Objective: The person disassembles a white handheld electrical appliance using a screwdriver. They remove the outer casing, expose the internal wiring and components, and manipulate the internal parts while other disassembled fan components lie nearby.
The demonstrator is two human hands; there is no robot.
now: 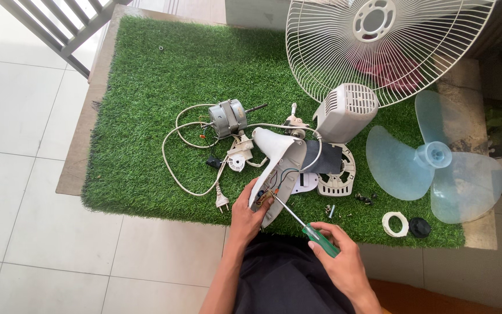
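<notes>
Gripping fan housing (277, 168) (left hand (245, 216)), right hand (338, 253) clasping screwdriver (304, 224).

A green turf mat (164, 87) covers a low table. On it lie a grey fan motor (228, 117) with a white cord ending in a plug (222, 202), a white wire guard (379, 46), a grey vented motor cover (347, 110), and a pale blue 3-blade propeller (437, 160). 1 white ring (394, 224) and 1 black cap (419, 227) sit near the front edge.
</notes>
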